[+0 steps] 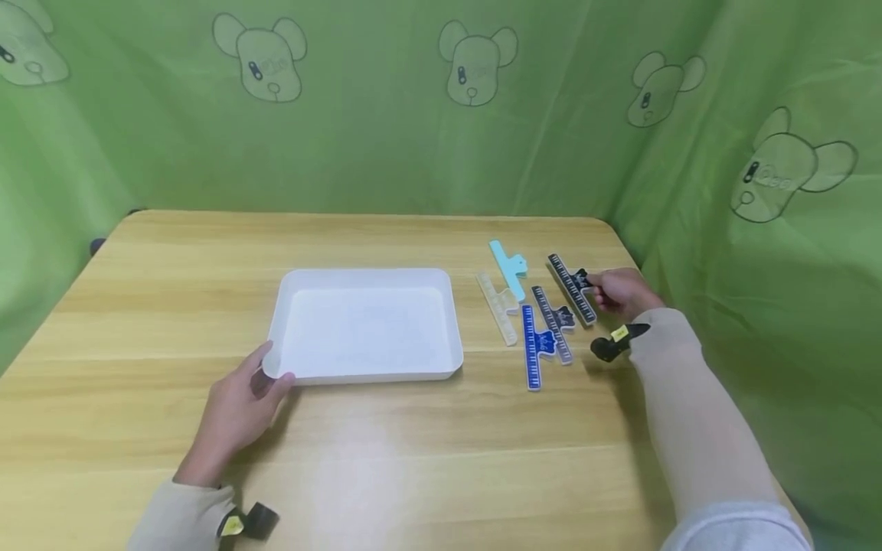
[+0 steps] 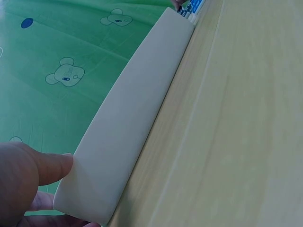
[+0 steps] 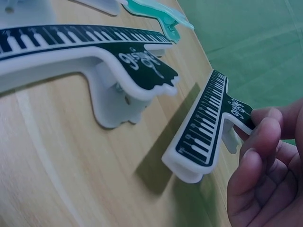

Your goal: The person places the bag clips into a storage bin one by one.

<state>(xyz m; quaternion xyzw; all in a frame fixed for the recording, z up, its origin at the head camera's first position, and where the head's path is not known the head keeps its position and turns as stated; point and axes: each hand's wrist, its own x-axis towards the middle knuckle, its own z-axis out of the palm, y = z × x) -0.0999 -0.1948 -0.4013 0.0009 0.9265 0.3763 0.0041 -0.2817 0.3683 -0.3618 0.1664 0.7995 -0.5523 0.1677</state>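
Note:
My right hand (image 1: 625, 293) pinches the handle tab of a black clip (image 1: 572, 289) with a piano-key pattern. In the right wrist view this clip (image 3: 201, 123) is tilted, with a shadow on the table beside it. My left hand (image 1: 237, 405) grips the near left corner of a white rectangular tray (image 1: 372, 378), thumb on the front wall and fingers around the side. Between tray and right hand lie a second black piano-key clip (image 1: 553, 325), a blue clip (image 1: 532, 352), a clear or cream clip (image 1: 498, 310) and a turquoise clip (image 1: 508, 269), close together.
The wooden table (image 1: 427, 474) carries the tray and clips. A green curtain (image 1: 386, 153) with mouse-head drawings hangs along the back and both sides, close to my right arm. Small black cameras with yellow labels are strapped to both wrists.

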